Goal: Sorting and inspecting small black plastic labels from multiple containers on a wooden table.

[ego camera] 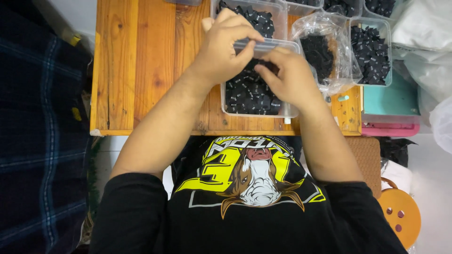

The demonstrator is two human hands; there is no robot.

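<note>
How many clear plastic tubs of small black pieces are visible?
5: one under the hands, one behind it, one at right, two cut off at the top edge. Others may be hidden.

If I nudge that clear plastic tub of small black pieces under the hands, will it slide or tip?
The clear tub is low and wide, so it likely slides on the wooden table rather than tipping. It looks thin-walled, probably light and flexible. The small black pieces lie loose and may shift.

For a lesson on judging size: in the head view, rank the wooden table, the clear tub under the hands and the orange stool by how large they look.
1. wooden table
2. clear tub
3. orange stool, partly cut off and nearer the camera, so unsure.
</note>
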